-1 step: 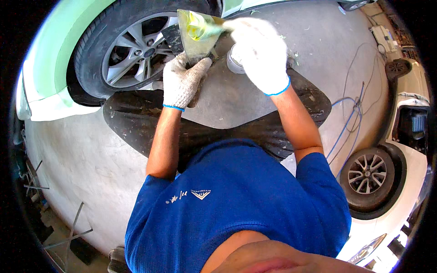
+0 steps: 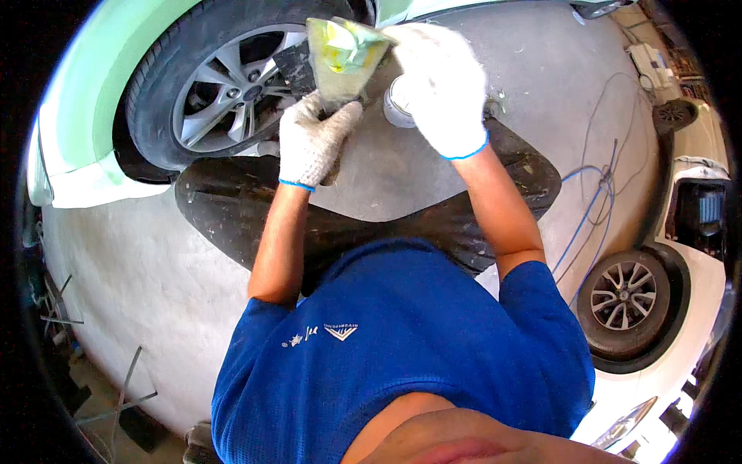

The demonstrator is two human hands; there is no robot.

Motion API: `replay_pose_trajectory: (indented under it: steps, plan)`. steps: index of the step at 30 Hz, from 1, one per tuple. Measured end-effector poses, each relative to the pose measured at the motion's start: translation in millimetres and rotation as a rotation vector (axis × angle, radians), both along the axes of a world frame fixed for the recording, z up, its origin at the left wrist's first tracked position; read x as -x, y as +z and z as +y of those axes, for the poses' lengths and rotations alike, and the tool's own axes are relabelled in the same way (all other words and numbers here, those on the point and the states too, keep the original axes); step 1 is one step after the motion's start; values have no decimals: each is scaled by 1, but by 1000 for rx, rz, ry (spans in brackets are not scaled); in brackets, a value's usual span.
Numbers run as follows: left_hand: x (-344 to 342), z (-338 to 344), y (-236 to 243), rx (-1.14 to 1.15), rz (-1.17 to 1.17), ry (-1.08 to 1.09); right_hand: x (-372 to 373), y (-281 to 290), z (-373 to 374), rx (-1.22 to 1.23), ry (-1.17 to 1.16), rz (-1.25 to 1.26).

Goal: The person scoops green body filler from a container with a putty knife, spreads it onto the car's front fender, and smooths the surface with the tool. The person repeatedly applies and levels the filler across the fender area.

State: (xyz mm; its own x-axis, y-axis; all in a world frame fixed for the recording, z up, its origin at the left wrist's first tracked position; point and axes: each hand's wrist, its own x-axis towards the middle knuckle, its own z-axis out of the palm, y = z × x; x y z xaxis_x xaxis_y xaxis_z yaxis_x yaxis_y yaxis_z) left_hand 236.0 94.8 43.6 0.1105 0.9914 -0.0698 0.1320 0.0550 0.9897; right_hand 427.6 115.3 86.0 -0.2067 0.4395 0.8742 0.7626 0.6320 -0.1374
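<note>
My left hand [image 2: 313, 135], in a knitted off-white glove with blue cuff, grips a dark flat board [image 2: 294, 66] beside the wheel. Over the board is a translucent, straight-edged spreader [image 2: 340, 81] smeared with yellow-green paste [image 2: 346, 48]. My right hand [image 2: 440, 93], gloved the same way and washed out by glare, is closed at the spreader's right end, apparently holding it; its fingertips are unclear. A white can [image 2: 396, 104] stands on the floor just left of my right hand, partly hidden by it.
A pale green car [image 2: 85, 116] with a tire [image 2: 154, 93] and alloy wheel is at upper left. A white car [image 2: 696, 332] is on the right. Blue and grey hoses [image 2: 595, 201] lie on the grey floor. Metal rods [image 2: 131, 379] are at lower left.
My left hand has shifted slightly right, and my right hand a little up and left. The spreader has moved slightly right, and the paste on it has changed shape.
</note>
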Motion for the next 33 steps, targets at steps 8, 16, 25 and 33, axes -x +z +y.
replay_pose_trajectory:
  steps: [8,16,25,33]
  plan:
    - [-4,1,3,43,32,-62,-12,19,9,-47,122,-77]
    - [-2,-9,18,27,17,-30,-22,4,21,191,37,-150]
    - [-1,2,18,-214,130,-36,6,5,-18,151,132,-25]
    - [-4,5,3,-247,170,-73,-3,15,-4,131,163,-42]
